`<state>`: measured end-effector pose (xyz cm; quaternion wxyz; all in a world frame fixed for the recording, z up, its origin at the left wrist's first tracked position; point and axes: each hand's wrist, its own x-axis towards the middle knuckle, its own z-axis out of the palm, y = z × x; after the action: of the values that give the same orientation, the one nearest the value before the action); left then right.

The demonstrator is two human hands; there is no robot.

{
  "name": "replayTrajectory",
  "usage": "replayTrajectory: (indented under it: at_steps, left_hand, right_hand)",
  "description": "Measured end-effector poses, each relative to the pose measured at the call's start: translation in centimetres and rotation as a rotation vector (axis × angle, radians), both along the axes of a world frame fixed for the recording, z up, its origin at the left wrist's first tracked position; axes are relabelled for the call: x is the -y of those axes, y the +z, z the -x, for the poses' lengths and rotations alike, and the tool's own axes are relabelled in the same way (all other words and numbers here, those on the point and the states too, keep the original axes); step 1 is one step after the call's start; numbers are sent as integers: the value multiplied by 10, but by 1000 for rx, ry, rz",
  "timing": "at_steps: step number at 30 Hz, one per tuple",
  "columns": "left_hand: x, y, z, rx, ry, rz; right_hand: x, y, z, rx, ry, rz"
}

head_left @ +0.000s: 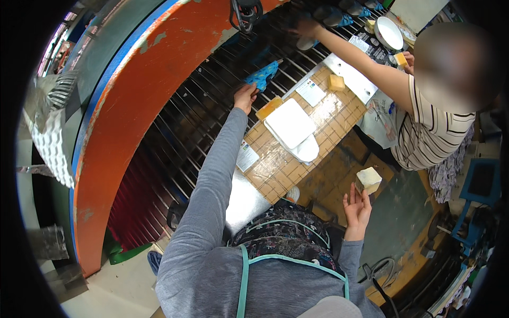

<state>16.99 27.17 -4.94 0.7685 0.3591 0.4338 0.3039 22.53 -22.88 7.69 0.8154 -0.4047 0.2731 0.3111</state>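
My left hand [245, 98] reaches out over a rack of metal bars. Its fingers are closed on the near end of a blue patterned piece [261, 76], pointed in shape, with small yellowish marks. What this piece is made of, I cannot tell. Raised at the right, my right hand [357, 213] grips a pale yellow sponge block [369, 180] by its fingertips. Between my hands, a white tray-like pad [290, 123] lies on a tan, grid-lined board [265, 168]. An amber block [269, 108] touches the pad's far left side.
A co-worker's bare arm [366, 66] stretches over the bars; their other hand holds a yellow block [400, 59]. Another yellow block [336, 82] sits on the board. Several dark, blue-tipped forms [331, 16] line the far bars near a white bowl [388, 33]. An orange curved frame [127, 111] borders the left.
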Motion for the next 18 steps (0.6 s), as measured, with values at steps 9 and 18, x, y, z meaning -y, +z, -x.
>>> replayTrajectory:
  at_steps: [9,18]
  left_hand:
    - [4,-39,-11,-413,-136,17]
    - [6,-40,-13,-624,-133,-181]
  right_hand:
    - [-4,-1,11,-25,60,-26]
    - [-14,2,15,-22,87,-24]
